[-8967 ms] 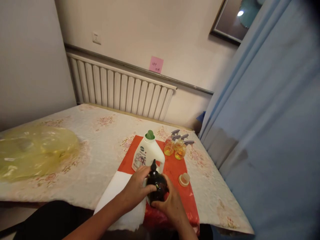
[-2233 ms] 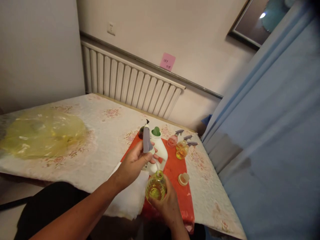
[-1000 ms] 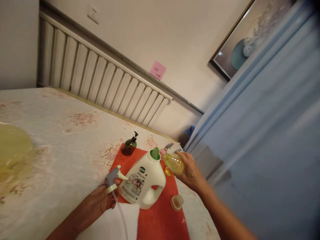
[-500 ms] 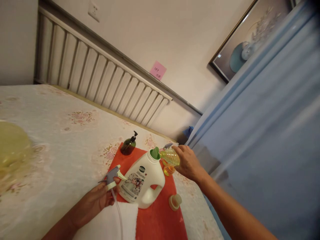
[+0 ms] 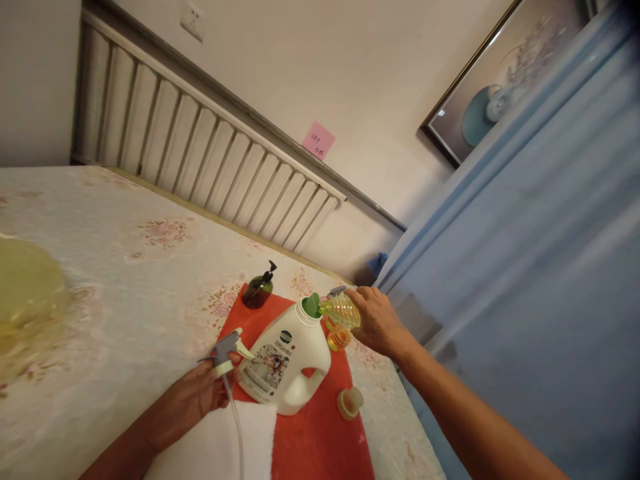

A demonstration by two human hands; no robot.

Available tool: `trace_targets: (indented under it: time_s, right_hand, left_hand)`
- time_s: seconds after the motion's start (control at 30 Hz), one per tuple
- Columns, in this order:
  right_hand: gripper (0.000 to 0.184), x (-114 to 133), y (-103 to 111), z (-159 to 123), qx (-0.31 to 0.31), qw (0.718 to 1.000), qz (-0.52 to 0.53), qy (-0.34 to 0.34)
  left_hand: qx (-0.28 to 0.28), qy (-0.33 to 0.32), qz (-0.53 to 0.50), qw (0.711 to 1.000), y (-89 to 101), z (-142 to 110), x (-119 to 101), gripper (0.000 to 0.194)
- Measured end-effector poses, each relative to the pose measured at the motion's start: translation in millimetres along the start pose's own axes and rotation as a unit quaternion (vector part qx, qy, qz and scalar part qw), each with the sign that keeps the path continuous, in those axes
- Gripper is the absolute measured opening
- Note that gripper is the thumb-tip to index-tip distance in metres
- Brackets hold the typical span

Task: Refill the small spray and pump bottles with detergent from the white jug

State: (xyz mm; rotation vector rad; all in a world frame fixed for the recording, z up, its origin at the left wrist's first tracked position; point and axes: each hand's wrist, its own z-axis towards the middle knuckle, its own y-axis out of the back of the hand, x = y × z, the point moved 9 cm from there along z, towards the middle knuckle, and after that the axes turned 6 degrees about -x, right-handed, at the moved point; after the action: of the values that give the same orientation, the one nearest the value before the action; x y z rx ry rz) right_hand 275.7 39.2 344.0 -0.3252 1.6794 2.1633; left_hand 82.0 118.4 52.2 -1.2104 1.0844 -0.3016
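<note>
My left hand grips a grey-and-white trigger sprayer head, its clear dip tube hanging down. A white detergent jug with a printed label and a green spout stands in the middle. My right hand is wrapped round a clear yellow spray bottle, tipped nearly level. The bottle's neck points left at the jug's green spout. Whether liquid flows is too small to tell. A dark pump bottle stands behind the jug. Another bottle with amber liquid is partly hidden below the tilted one.
Under the jug lies a red mat, with a white cloth at its near left. The jug's cap sits at the mat's right. A yellow plastic bag lies at far left. A blue curtain hangs on the right.
The dark pump bottle has been set down at the back left. The sprayer head came off the yellow bottle, which moved right, then tipped left to the jug's spout. Little differs in the last half second.
</note>
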Motion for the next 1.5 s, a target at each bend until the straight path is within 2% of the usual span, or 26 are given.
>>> trace_targets:
  time_s: [0.87,1.5]
  right_hand:
    - [0.065,-1.9,16.0,8.2,-0.003,0.996,-0.091,0.018]
    - [0.067,9.4,30.1,14.3,-0.026,0.989,-0.138,0.053]
  left_hand:
    - [0.004,-0.003,0.001,1.000,-2.9,-2.2,-1.8,0.024]
    - [0.016,-0.012,0.006,1.000,-4.8,-1.9,-2.7,0.029]
